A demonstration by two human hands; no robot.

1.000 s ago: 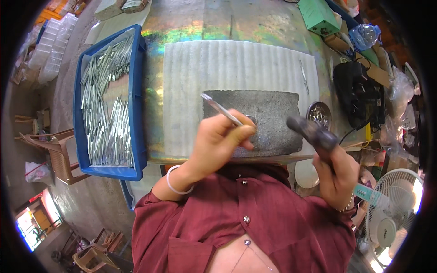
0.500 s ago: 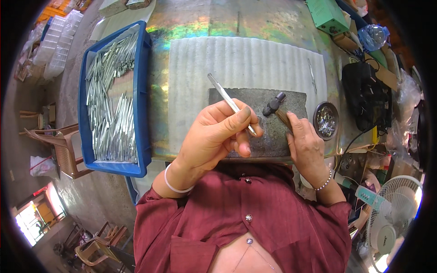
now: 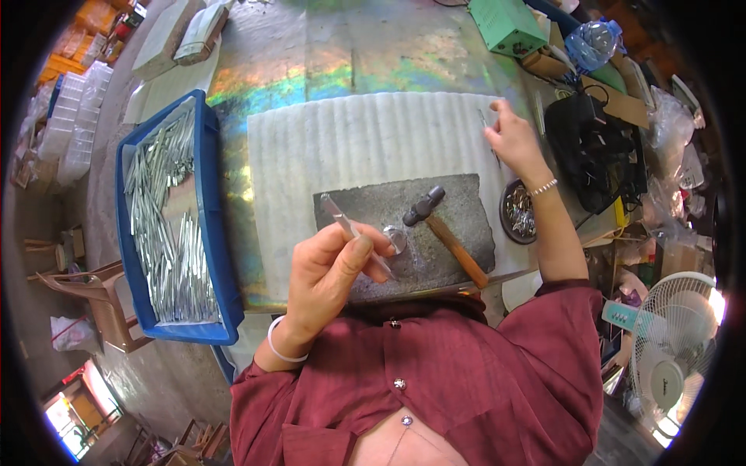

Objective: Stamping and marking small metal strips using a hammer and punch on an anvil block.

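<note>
- Two hands work apart: the left hand (image 3: 330,268) pinches a thin metal strip (image 3: 351,231) between thumb and fingers, closed on its lower half, while the right hand (image 3: 511,140) reaches out to two o'clock, its fingertips together on a fine wire-like piece (image 3: 488,128) at the edge of the white ribbed mat (image 3: 342,147).
- The strip slants from the grip up toward eleven o'clock, over the dark stone slab (image 3: 458,210) at the centre.
- It looks light, stiff and smooth, so likely slippery; a pinch near its middle seems the surest hold.
- A hammer (image 3: 443,233) lies free on the slab, head at twelve o'clock, wooden handle toward five; it probably handles head-heavy and is best taken by the handle.
- At nine o'clock a blue tray (image 3: 214,233) holds many similar strips.
- A small dish (image 3: 517,211) of metal bits sits at three o'clock.
</note>
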